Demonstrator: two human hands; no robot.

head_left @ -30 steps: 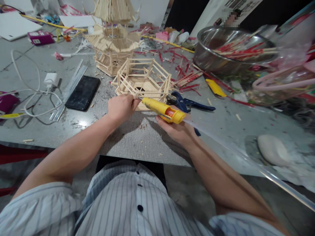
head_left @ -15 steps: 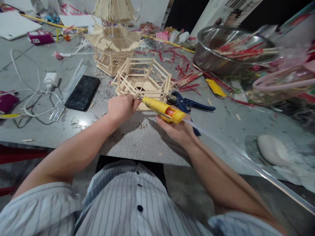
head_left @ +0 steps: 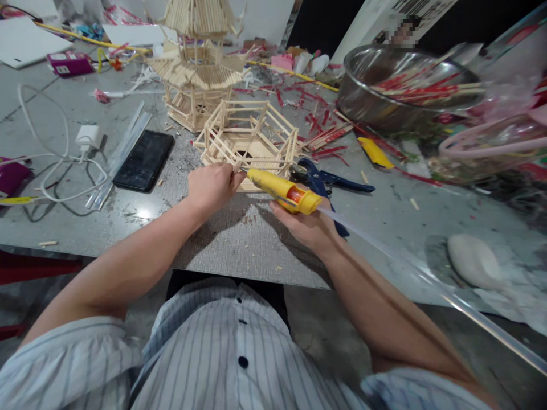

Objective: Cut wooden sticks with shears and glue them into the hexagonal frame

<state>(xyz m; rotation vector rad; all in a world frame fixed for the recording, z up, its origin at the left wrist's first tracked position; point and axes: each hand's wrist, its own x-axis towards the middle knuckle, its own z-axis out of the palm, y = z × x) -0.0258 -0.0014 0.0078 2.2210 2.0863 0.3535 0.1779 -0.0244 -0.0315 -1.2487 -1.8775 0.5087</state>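
My right hand (head_left: 305, 225) is closed around a yellow hot glue gun (head_left: 282, 191), and a long clear glue stick (head_left: 397, 250) trails from its back end. The gun's nozzle points left, close to the fingers of my left hand (head_left: 215, 185). That hand is pinched at the near side of an open hexagonal frame of wooden sticks (head_left: 256, 136); whatever small piece lies between the fingertips is hard to make out. Behind the frame stands a tiered stick pagoda (head_left: 196, 74). Dark blue cutters (head_left: 318, 179) lie just beyond my right hand.
Left of my left hand lie a black phone (head_left: 144, 161), clear glue sticks (head_left: 122, 154) and a white charger (head_left: 89, 138) with its cable. A steel bowl (head_left: 359, 85) with red sticks, a yellow-handled tool (head_left: 375, 152) and red scraps (head_left: 316, 122) occupy the right side.
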